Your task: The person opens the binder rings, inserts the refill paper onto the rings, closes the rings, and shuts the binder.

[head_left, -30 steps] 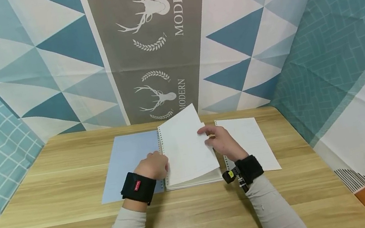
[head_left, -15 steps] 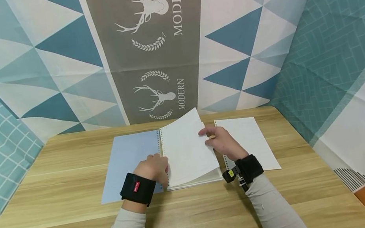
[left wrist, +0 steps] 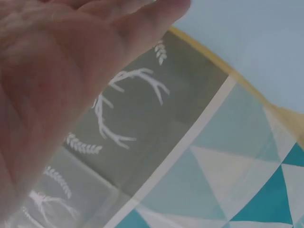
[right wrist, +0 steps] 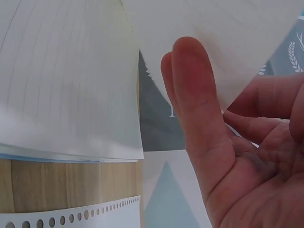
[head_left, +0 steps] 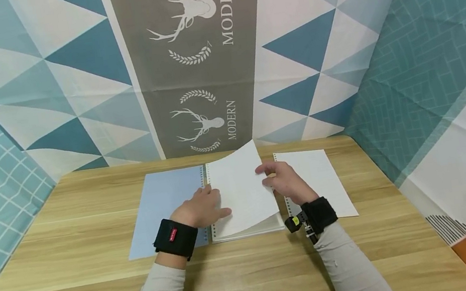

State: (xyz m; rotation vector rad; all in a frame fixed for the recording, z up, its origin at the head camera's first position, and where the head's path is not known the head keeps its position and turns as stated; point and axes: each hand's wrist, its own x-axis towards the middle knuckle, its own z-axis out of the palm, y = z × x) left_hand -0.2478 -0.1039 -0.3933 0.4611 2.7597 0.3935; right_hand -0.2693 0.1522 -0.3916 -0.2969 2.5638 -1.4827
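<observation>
In the middle of the table lies a stack of white loose-leaf paper [head_left: 272,224], punched with holes down its left side. Its top sheet [head_left: 242,190] is lifted at the right and bends upward. My right hand [head_left: 285,180] pinches that sheet at its right edge; in the right wrist view the thumb [right wrist: 194,76] lies against the paper and ruled lines show on the page [right wrist: 71,71] below. Fingers spread, my left hand [head_left: 201,208] rests across the stack's punched edge and the blue punched cover [head_left: 167,191] beside it.
A separate white punched sheet [head_left: 323,182] lies to the right, partly behind my right hand and wristband. The wooden table [head_left: 254,279] ends at a patterned cloth wall [head_left: 199,79] at the back, with more cloth at both sides.
My left hand has gone from curled fingers at the sheet's punched edge to spread fingers with the thumb over the paper. The lifted sheet's top corner has dropped slightly and shifted right.
</observation>
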